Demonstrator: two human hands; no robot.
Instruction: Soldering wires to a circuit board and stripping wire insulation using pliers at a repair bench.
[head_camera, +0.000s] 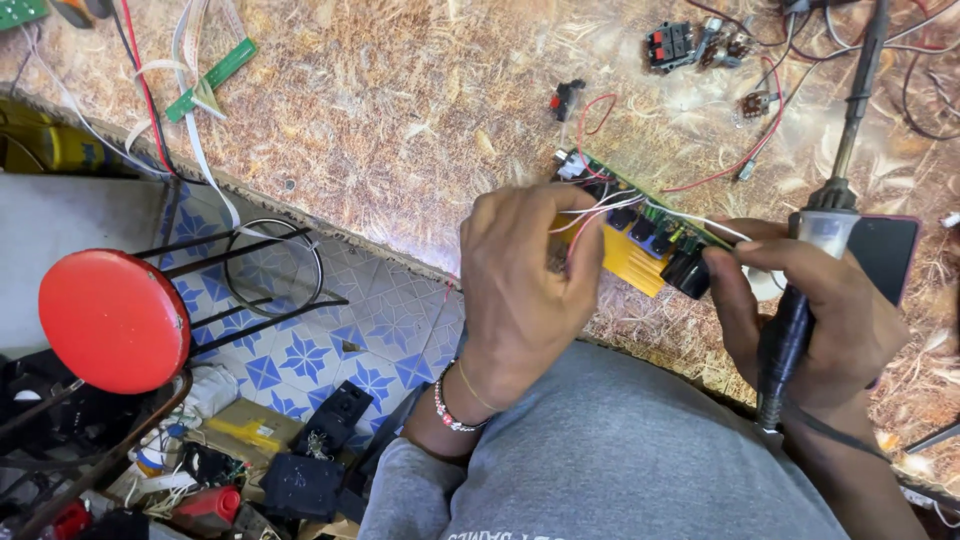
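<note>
My left hand (525, 285) grips the near end of a narrow green circuit board (650, 215) with black parts and a yellow block (632, 260), held over the mottled brown table (400, 110). Thin white and red wires run across the board under my fingers. My right hand (815, 320) holds a soldering iron (845, 150) by its black handle, its shaft pointing away up the table, while its fingertips pinch the board's far end by a black component. A beaded bracelet sits on my left wrist.
A dark phone (885, 255) lies under my right hand. Loose connectors (670, 45), a small switch (566, 98) and red wires lie at the far right. A green strip board (210, 78) lies at the left. A red round stool (112, 320) and cluttered boxes stand on the tiled floor.
</note>
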